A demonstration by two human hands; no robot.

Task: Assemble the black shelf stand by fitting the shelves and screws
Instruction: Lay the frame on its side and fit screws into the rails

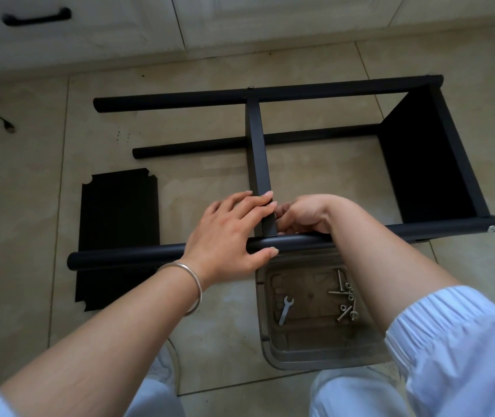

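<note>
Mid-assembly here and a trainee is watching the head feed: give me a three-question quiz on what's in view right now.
1. True or false: a loose shelf panel lies flat on the floor, left of the frame.
2. Multiple choice: the small wrench lies A) in the clear tray B) on the bare tile C) in the right hand.
3. Short answer: which hand spans the near pole and the middle shelf?

Key
1. True.
2. A; the bolts and washers share that tray.
3. The left hand: thumb on the pole, fingers on the shelf's edge. The right hand works at the joint; what it pinches is hidden.
</note>
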